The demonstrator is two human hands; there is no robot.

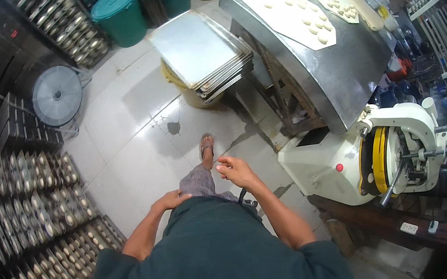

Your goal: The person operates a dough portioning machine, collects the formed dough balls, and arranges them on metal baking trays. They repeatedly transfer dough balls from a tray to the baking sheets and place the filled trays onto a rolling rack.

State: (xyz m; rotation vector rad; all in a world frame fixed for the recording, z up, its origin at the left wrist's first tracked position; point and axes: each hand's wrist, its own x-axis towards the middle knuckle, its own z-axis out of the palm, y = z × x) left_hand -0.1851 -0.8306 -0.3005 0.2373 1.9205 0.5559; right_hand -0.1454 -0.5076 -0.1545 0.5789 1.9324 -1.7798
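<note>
My left hand (171, 201) hangs beside my hip, against the hem of my dark green shirt (209, 243) and the grey shorts (197, 182). Its fingers are partly hidden, so I cannot make out a grip. In front of my waist, my right hand (237, 172) is raised with loosely bent fingers and nothing in it. One sandalled foot (206, 148) is forward on the tiled floor. Ahead, a stack of metal baking trays (197, 47) rests on a yellow bucket (197, 99).
A steel table (353, 67) bears a white board (290, 19) with dough pieces. Right of me stands a cream dough divider machine (326, 165). Racks of dough-filled trays (39, 217) line the left, near a round fan (57, 94). Lidded green bins (121, 16) stand farther back.
</note>
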